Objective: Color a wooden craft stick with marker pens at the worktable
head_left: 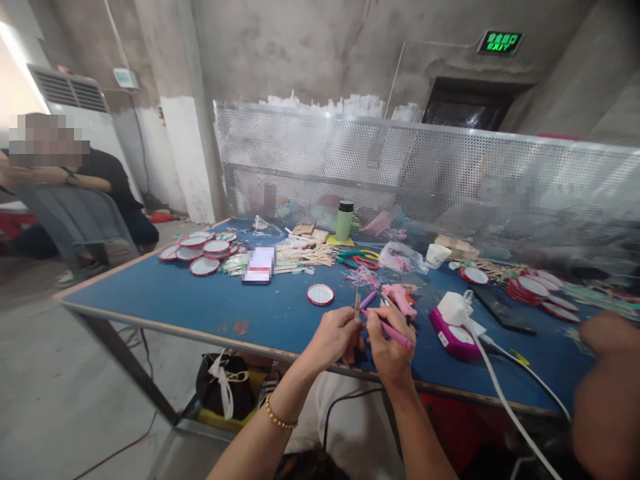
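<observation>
My left hand (pixel 336 339), a beaded bracelet on its wrist, pinches a slim wooden stick (pixel 358 303) with a greenish upper end, near the table's front edge. In my right hand (pixel 393 350) is a pink pen-shaped tool (pixel 397 335), its tip close to the stick; whether they touch I cannot tell. Just beyond my fingers lie a purple pen-like piece (pixel 369 299) and a pink glue gun (pixel 401 299). A white round disc with a red rim (pixel 321 294) rests alone past my left hand.
Red-rimmed discs (pixel 205 266) and wooden sticks (pixel 310 257) cover the back left. Behind are pliers (pixel 367 261) and a green bottle (pixel 345 222). A purple power strip (pixel 453 337) with white cables stands right. Another person's arm (pixel 607 380) reaches in; someone sits far left (pixel 107 173).
</observation>
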Demonstrator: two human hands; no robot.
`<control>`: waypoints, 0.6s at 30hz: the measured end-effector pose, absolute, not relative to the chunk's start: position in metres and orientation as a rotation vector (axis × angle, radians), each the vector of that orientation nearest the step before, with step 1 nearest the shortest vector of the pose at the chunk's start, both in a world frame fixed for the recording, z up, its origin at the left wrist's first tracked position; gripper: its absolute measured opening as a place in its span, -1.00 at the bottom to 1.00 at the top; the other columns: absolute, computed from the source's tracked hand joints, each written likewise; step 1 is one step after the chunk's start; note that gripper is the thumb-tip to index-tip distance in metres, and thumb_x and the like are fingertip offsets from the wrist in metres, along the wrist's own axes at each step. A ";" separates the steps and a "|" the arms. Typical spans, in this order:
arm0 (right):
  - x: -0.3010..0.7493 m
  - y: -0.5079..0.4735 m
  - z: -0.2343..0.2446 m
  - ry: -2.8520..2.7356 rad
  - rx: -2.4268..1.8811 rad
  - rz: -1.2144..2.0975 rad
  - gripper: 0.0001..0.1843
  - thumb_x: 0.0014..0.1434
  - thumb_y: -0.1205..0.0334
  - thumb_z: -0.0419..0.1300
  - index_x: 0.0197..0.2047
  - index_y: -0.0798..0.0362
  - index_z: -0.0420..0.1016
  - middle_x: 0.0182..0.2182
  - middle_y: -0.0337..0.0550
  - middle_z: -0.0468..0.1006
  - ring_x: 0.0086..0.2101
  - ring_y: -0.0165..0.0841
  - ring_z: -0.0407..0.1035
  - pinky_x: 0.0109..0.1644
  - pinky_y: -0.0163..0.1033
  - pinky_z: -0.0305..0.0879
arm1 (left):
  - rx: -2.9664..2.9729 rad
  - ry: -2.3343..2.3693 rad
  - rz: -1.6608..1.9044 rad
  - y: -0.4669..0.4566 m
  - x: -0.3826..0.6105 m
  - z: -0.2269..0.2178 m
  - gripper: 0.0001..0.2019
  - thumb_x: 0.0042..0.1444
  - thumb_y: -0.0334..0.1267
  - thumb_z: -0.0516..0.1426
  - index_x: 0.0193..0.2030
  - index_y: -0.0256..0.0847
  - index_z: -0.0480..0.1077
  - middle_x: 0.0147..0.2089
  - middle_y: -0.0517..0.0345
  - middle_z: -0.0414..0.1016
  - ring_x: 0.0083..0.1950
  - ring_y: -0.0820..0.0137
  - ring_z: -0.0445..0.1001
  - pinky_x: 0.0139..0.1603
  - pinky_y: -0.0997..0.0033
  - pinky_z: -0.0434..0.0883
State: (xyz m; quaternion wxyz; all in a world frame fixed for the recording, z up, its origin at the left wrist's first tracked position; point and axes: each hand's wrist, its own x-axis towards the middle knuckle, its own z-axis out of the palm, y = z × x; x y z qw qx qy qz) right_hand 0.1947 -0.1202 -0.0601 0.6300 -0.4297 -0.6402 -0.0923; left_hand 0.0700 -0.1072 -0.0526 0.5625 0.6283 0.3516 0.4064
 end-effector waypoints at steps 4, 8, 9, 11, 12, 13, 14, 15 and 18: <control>0.195 -0.120 -0.060 -1.472 -0.988 -0.204 -0.75 0.29 0.26 0.11 -0.44 0.02 0.44 -0.57 -0.26 0.51 -0.52 -0.40 0.40 -0.41 -0.32 0.33 | 1.475 0.832 0.954 -0.107 0.070 -0.052 -0.75 0.13 -0.09 0.04 -0.48 -0.18 0.24 -0.61 0.24 0.39 -0.74 0.52 0.27 -0.75 0.57 0.13; 0.195 -0.120 -0.059 -1.468 -0.986 -0.205 -0.73 0.29 0.26 0.12 -0.47 0.01 0.42 -0.59 -0.27 0.49 -0.54 -0.40 0.39 -0.42 -0.32 0.33 | 1.474 0.830 0.949 -0.106 0.070 -0.052 -0.77 0.13 -0.11 0.03 -0.46 -0.18 0.25 -0.61 0.24 0.40 -0.75 0.51 0.28 -0.76 0.56 0.13; 0.195 -0.120 -0.058 -1.462 -0.988 -0.205 -0.73 0.29 0.26 0.12 -0.47 0.01 0.41 -0.59 -0.27 0.48 -0.56 -0.41 0.38 -0.43 -0.32 0.33 | 1.477 0.832 0.948 -0.106 0.070 -0.053 -0.77 0.13 -0.11 0.03 -0.47 -0.18 0.25 -0.61 0.23 0.40 -0.75 0.51 0.28 -0.76 0.56 0.12; 0.195 -0.120 -0.057 -1.459 -0.979 -0.208 -0.73 0.29 0.26 0.11 -0.46 0.01 0.41 -0.59 -0.28 0.49 -0.56 -0.41 0.38 -0.42 -0.33 0.33 | 1.488 0.839 0.946 -0.106 0.070 -0.053 -0.77 0.12 -0.12 0.03 -0.47 -0.18 0.25 -0.60 0.23 0.40 -0.75 0.51 0.28 -0.76 0.57 0.13; 0.195 -0.120 -0.057 -1.463 -0.967 -0.210 -0.74 0.29 0.27 0.11 -0.45 0.01 0.42 -0.58 -0.28 0.49 -0.55 -0.42 0.38 -0.41 -0.33 0.33 | 1.491 0.842 0.945 -0.106 0.070 -0.054 -0.77 0.12 -0.12 0.03 -0.47 -0.18 0.25 -0.60 0.22 0.41 -0.75 0.51 0.28 -0.76 0.56 0.13; 0.195 -0.120 -0.056 -1.472 -0.957 -0.213 -0.75 0.29 0.27 0.11 -0.45 0.01 0.42 -0.57 -0.28 0.50 -0.54 -0.41 0.39 -0.41 -0.33 0.34 | 1.494 0.845 0.944 -0.106 0.070 -0.054 -0.77 0.11 -0.12 0.03 -0.47 -0.18 0.25 -0.60 0.22 0.41 -0.75 0.52 0.28 -0.76 0.56 0.14; 0.195 -0.119 -0.056 -1.481 -0.950 -0.215 -0.75 0.29 0.27 0.12 -0.45 0.01 0.42 -0.56 -0.27 0.51 -0.53 -0.41 0.40 -0.40 -0.33 0.34 | 1.493 0.846 0.943 -0.107 0.070 -0.054 -0.78 0.11 -0.12 0.03 -0.47 -0.18 0.24 -0.60 0.22 0.41 -0.75 0.51 0.27 -0.76 0.56 0.14; 0.195 -0.119 -0.057 -1.488 -0.948 -0.217 -0.75 0.29 0.28 0.12 -0.45 0.01 0.42 -0.56 -0.27 0.51 -0.52 -0.41 0.41 -0.39 -0.33 0.34 | 1.490 0.846 0.940 -0.107 0.070 -0.054 -0.78 0.11 -0.11 0.03 -0.47 -0.17 0.24 -0.59 0.22 0.41 -0.75 0.51 0.27 -0.76 0.55 0.14; 0.195 -0.119 -0.058 -1.466 -0.967 -0.225 -0.74 0.30 0.27 0.12 -0.45 0.01 0.42 -0.57 -0.27 0.51 -0.54 -0.41 0.40 -0.41 -0.33 0.33 | 1.485 0.842 0.937 -0.108 0.070 -0.053 -0.78 0.11 -0.10 0.04 -0.47 -0.17 0.23 -0.60 0.24 0.40 -0.75 0.50 0.27 -0.76 0.55 0.13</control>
